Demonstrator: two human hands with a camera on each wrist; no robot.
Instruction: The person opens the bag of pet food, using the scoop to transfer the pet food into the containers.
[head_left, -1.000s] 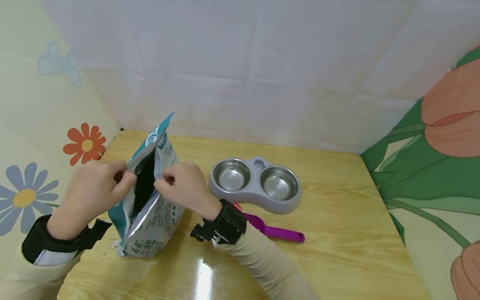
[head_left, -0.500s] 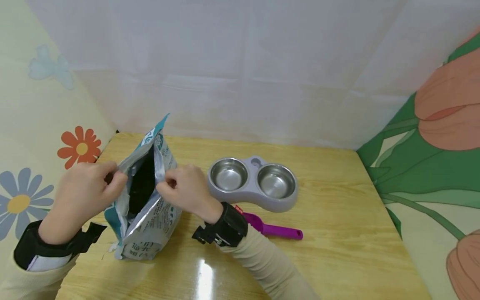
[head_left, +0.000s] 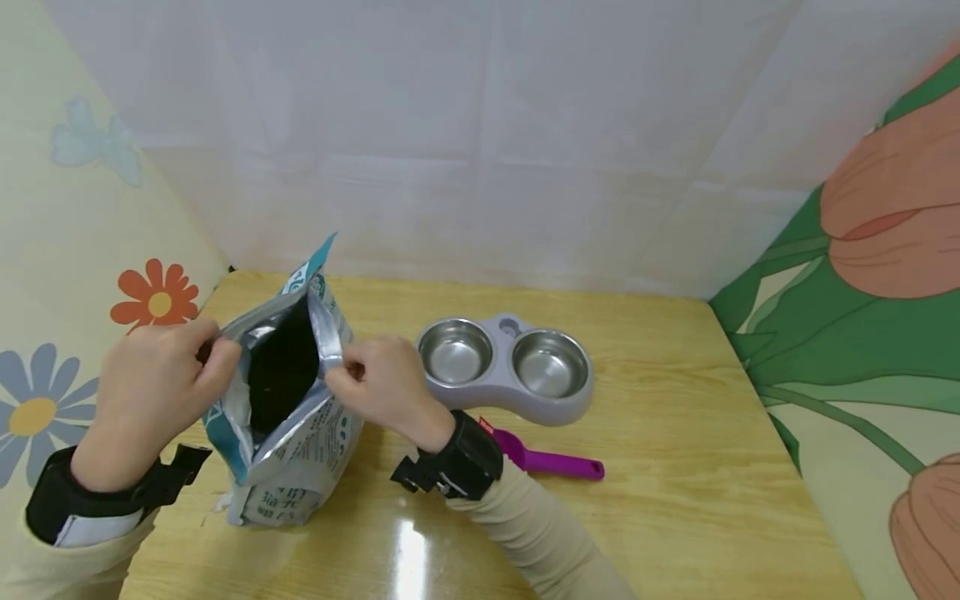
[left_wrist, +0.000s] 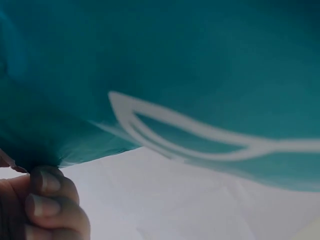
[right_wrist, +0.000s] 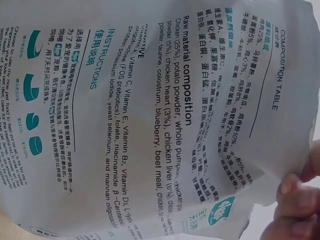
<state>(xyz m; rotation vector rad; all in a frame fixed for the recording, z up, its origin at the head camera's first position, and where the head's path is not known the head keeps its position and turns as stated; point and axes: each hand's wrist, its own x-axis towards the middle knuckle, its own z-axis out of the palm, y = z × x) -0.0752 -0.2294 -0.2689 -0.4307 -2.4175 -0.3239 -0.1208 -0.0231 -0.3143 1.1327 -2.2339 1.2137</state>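
A teal and silver pet food bag (head_left: 307,467) stands upright at the left of the table, its mouth spread wide over a dark inside. My left hand (head_left: 153,392) pinches the left edge of the mouth. On the opposite edge, my right hand (head_left: 390,387) grips the rim between thumb and curled fingers. The left wrist view shows the bag's teal face (left_wrist: 200,75) with a white leaf outline, and fingertips at its edge. Printed text, including a composition table, covers the bag's pale side (right_wrist: 150,125) in the right wrist view.
A grey double pet bowl (head_left: 506,367) with two steel dishes sits right of the bag. Nearer me lies a purple scoop (head_left: 555,462) with a red tag, partly hidden by my right wrist. The wooden table (head_left: 675,467) meets a white backdrop behind.
My hands have drawn apart, the left one moving left and the right one slightly right. The bag's mouth has widened from a narrow gap, showing more of its dark inside.
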